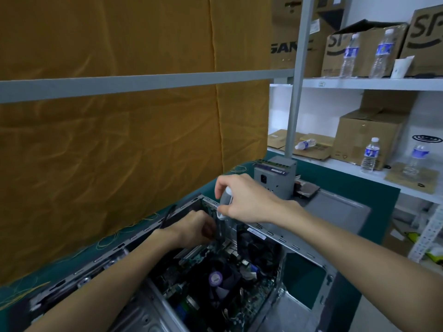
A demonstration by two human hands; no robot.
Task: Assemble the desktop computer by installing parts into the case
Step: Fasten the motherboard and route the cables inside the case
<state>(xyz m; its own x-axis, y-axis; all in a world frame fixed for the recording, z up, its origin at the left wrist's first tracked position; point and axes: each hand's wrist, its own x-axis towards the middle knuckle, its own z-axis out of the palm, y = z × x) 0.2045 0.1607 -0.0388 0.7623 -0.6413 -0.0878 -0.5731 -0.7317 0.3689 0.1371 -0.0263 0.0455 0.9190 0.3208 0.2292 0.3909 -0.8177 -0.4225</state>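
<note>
Both forearms reach in from the bottom edge over the open case (297,250), which lies on its side on a green mat (374,195). Inside it, below the hands, sits the motherboard (191,271) with a dark cooler fan (217,280) (purple sticker at its hub).

Right hand (247,200) is above the case's far rim, fingers curled round the pale handle of a screwdriver (224,203); thumb and fingertips pinch it near the top and the bottom. The shaft runs down from that hand into the case, blurred, so its tip cannot be made out.

Left hand (194,230) is lower and to the left of the right hand, inside the case near the far wall. Its fingers are curled close beside the shaft; whether they pinch a screw or the shaft itself I cannot tell.

Right of the right hand's wrist, a rear fan (254,243) stands against the case wall. Beyond the right hand, a grey power supply (275,178) stands on the mat, with a drive (308,189) just beside it and a flat grey panel (335,212) nearer the right forearm. Left of both hands hangs an ochre cloth (119,140), close to the case's left rim. Open mat shows past the case's right side. Shelves (359,83) with boxes and bottles stand well beyond.
</note>
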